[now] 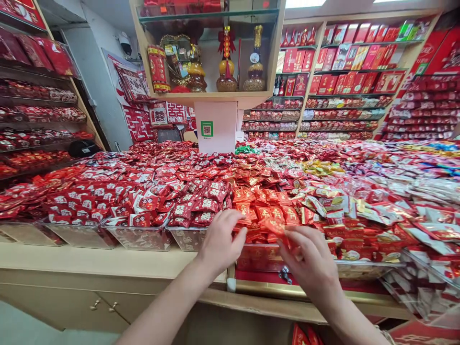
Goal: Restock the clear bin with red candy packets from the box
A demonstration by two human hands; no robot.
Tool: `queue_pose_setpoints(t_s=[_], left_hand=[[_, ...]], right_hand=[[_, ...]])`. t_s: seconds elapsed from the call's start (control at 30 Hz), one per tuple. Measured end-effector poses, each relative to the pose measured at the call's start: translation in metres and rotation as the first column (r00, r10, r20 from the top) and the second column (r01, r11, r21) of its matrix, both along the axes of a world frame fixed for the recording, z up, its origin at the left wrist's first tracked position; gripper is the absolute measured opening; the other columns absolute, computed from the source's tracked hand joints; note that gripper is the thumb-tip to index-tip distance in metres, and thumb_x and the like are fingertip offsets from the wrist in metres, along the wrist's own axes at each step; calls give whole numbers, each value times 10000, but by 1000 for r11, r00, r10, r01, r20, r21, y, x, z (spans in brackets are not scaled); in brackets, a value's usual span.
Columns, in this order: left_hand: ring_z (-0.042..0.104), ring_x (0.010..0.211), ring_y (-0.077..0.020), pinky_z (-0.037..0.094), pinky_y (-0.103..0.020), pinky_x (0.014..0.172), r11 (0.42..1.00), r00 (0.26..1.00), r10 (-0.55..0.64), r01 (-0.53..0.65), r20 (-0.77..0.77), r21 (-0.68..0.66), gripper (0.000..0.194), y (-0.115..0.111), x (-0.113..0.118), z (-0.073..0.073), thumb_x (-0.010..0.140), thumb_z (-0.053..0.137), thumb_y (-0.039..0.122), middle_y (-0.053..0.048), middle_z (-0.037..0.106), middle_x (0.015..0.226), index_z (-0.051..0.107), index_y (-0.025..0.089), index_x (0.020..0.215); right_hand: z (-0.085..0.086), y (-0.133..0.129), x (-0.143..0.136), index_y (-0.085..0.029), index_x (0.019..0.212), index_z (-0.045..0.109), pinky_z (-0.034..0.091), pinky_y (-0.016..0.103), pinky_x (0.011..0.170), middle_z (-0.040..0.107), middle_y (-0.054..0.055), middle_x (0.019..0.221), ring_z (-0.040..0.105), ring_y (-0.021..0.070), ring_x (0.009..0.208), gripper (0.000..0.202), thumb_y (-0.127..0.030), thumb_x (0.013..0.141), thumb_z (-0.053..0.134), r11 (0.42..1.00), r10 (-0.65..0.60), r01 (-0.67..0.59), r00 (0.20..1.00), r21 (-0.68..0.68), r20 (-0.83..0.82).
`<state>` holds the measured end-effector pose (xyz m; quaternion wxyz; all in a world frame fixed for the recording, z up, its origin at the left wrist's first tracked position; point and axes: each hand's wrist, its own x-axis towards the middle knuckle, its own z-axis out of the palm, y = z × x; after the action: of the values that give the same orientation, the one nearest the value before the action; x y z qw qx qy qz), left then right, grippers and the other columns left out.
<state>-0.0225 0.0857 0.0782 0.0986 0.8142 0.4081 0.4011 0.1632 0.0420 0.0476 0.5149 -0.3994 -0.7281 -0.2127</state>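
Observation:
My right hand (312, 258) pinches a red candy packet (273, 226) with gold lettering between thumb and fingers, just above a bin of matching packets. My left hand (222, 239) hovers at the left side of that same bin, thumb and curved fingers apart, with nothing visible held in it. Its fingertips are close to the red-and-gold packets (276, 213), which stand in neat rows; whether they touch one cannot be told. Left of it lie dark red packets (210, 190) with white characters in a clear bin (189, 238).
Clear bins (138, 238) of red packets line the pale counter edge (108, 261). Right of my right hand are red and cream packets (355, 244). A pillar bears a QR code sign (207, 129) below a display cabinet (212, 98). Stocked shelves (352, 72) stand behind.

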Motion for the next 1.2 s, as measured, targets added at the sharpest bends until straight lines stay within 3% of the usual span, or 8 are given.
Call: queue_pose_setpoints(t_s=[0.1,0.17,0.4,0.7,0.8,0.93,1.07,1.2], left_hand=[[390,1151,-252,313,-418,964,994,956,33,0,-293,111,436,23,5,5,736,544,257,-92,485,1250,493,161,1158],[400,1138,-277,335,-440,932,992,926,84,-41,-369,122,431,33,9,2,730,555,292,-85,511,1234,516,163,1140],[455,1043,-259,374,-417,832,974,911,192,-133,-365,181,334,31,9,-10,780,499,269,-65,582,1138,540,187,1101],[491,864,-250,346,-392,737,947,862,308,-235,-403,221,218,22,15,-5,804,452,299,-101,610,837,599,153,870],[483,857,-255,337,-397,735,939,851,333,-259,-407,226,203,23,15,-2,783,473,314,-100,589,812,600,158,812],[460,910,-255,347,-390,750,944,857,319,-251,-405,212,250,26,15,-2,733,528,326,-86,561,913,586,197,940],[451,956,-246,365,-382,786,960,871,271,-215,-410,178,349,28,14,0,716,548,359,-76,536,1016,556,225,1038],[438,1013,-261,362,-400,827,972,916,217,-172,-339,159,329,10,8,11,753,505,296,-109,523,1083,550,185,1059]], right_hand=[[12,29,-9,-146,955,502,458,378,731,569,103,883,495,211,837,190,-105,771,527,996,-80,82,994,-27,68],[13,45,-17,-130,933,513,456,377,733,566,112,880,481,218,834,153,-103,785,490,990,-112,120,988,-69,109],[8,61,-29,-130,989,540,445,372,761,546,108,942,451,232,872,217,-77,798,452,965,-98,153,964,-215,248],[5,59,-28,-51,1080,529,438,361,782,547,151,971,443,233,882,278,-94,824,429,949,-130,210,940,-237,315],[4,61,-30,-94,1028,564,443,363,761,577,129,980,468,222,864,236,-139,828,448,956,-93,173,944,-235,318],[9,64,-30,-155,1006,581,431,416,779,605,99,1012,487,242,914,227,-144,801,483,948,-76,166,947,-273,313],[14,41,-18,-148,1017,564,425,428,829,577,123,1059,480,245,985,233,-144,802,473,965,25,25,982,-261,187],[-9,-26,-4,-213,1022,550,471,364,758,588,92,956,538,194,886,218,-173,831,452,904,248,-165,954,-394,169]])
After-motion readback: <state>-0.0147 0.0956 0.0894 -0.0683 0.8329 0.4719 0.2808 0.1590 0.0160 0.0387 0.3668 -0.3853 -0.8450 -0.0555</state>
